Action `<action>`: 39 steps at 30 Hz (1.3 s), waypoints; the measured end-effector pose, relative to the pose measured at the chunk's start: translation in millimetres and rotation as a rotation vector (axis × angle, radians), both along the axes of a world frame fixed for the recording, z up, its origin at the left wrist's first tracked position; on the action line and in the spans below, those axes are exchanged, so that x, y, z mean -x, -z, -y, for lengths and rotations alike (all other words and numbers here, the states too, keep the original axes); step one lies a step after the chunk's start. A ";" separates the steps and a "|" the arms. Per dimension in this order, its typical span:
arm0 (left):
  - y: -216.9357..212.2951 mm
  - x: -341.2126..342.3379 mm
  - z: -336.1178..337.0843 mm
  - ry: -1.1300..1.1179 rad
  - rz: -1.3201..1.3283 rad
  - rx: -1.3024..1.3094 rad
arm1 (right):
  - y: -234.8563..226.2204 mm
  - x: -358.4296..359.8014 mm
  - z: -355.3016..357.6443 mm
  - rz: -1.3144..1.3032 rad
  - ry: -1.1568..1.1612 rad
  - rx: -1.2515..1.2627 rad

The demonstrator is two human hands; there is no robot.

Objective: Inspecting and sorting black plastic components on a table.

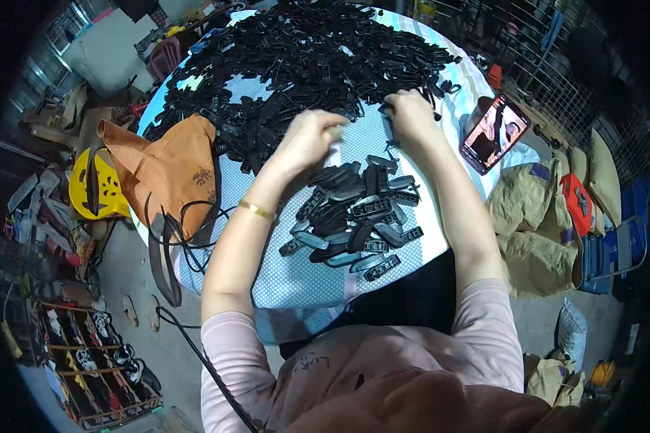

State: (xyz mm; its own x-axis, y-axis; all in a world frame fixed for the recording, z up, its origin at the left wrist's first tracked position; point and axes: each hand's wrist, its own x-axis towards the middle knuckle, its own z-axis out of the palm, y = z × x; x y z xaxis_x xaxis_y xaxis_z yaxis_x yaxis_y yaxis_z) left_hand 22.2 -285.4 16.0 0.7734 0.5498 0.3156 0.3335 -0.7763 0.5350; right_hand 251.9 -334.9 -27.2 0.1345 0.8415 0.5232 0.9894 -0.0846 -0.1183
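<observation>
A large heap of small black clip-like plastic pieces [296, 54] spreads over the far half of the round table. My left hand [313, 137] hovers at the heap's near edge, index finger stretched to the right and thumb slightly apart, with nothing visible between them. To its right, my right hand [412, 115] reaches to the heap's edge. Its fingers are closed on a small black piece, mostly hidden by the fingertips. Between my forearms lies a smaller pile of black and grey pieces [357, 216], elongated, some showing slotted sides.
A patterned cloth [285, 281] covers the table. An orange-brown bag [173, 169] with dark cords sits at the left edge, beside a yellow basket-like item [87, 184]. A phone [495, 135] stands at the right. Beyond it are tan sacks [531, 245]; a shoe rack [97, 368] stands lower left.
</observation>
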 end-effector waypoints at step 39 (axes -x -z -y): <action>8.5 12.3 2.2 0.063 0.613 0.991 | -17.5 71.9 5.4 -1.356 -0.535 -0.017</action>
